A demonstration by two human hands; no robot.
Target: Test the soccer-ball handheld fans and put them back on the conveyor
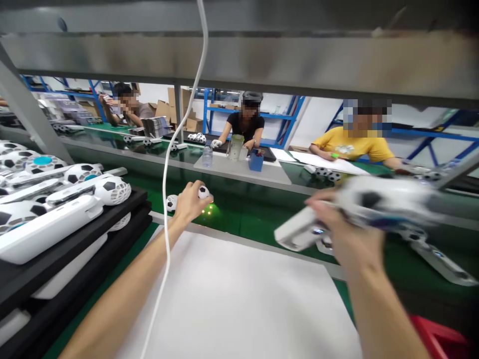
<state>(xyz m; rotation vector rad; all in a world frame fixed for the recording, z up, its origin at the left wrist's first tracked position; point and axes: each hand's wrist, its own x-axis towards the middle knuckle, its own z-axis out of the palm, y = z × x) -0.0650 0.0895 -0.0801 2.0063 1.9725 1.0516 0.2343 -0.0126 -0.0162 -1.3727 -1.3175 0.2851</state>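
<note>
My left hand reaches over the green conveyor belt, its fingers closed round a small football-patterned handheld fan. Yellow-green light glows on the belt beside it. Another football-patterned ball lies just left of that hand. On the right, my right hand grips a white handheld fan with a football-patterned head, blurred by motion. A small light shows on its handle. Beyond my right wrist, another white fan rests on the belt.
Black trays stacked with football fans stand at left. A white sheet lies before me, and a white cable hangs across the view. Overhead runs a metal beam. Several people sit opposite. A red bin is at lower right.
</note>
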